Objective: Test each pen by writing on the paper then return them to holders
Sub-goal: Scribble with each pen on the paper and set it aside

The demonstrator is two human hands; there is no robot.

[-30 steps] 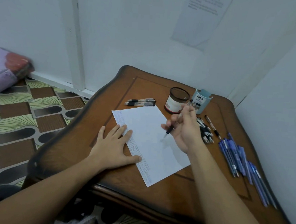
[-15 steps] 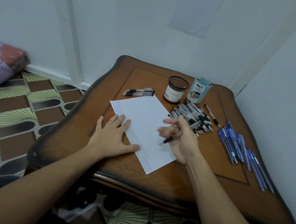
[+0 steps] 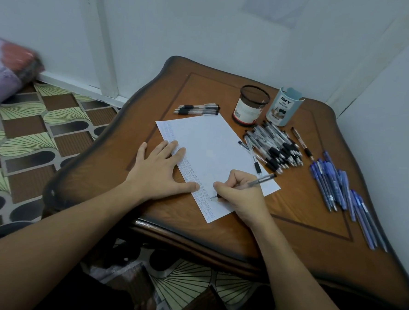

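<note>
1. Right hand: fingers curled round a clear-barrelled pen, pinching it low by the dark grip. The tip is down on the paper, close to the counter's near edge, and the barrel leans back toward the right edge. A writing hold; I judge this to be mid-test.
2. Left hand: flat, fingers spread, palm on the counter, fingertips and thumb over the paper's left margin. It is likely pinning the sheet so it does not slide under the stroke.
3. Paper: lies skewed across the counter's middle, one corner at the near edge. A band of small marks runs down the left margin. The pen tip sits near the band's lower end, so the new mark probably joins that column. The rest of the sheet looks bare.
4. Black-grip pens: a loose heap just beside the paper's right side, in easy reach of the right hand. Tested or not, cannot tell.
5. Three pens: side by side off the paper's far corner, apart from the heap, perhaps sorted out.
6. Blue pens: a row along the right edge, well apart from the paper.
7. Holders: the mesh holder and the pale holder, marked DIY, stand upright side by side near the far edge, just behind the heap. No pen stands up out of either. The mesh one looks empty through its wall; the pale one's inside is hidden. Returning seems hardly begun.
</note>
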